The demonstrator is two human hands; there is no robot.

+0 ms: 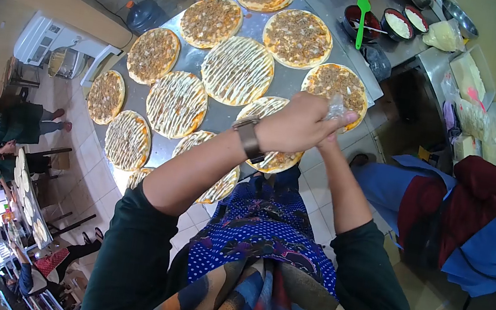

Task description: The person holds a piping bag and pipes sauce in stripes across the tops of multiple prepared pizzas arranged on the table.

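My left hand (296, 122), with a watch on its wrist, is closed around a clear plastic bag (336, 106), whose crumpled end sticks up past the thumb. Close beneath it is my right hand (328, 142), its fingers hidden behind the left. Both hands are over the gap between a pizza with brown crumbly topping (344, 89) and a pizza with white sauce stripes (261, 107), partly covered by my left arm. Beside these, another white-striped pizza (237, 71) lies on the metal table (195, 57).
Several more pizzas fill the table, some striped, others plain-topped. On the counter at upper right are a green spatula (361, 21), bowls of white food (397, 25) and plastic tubs (472, 76). A blue and maroon cloth heap (451, 211) is at right. People (16, 120) are at far left.
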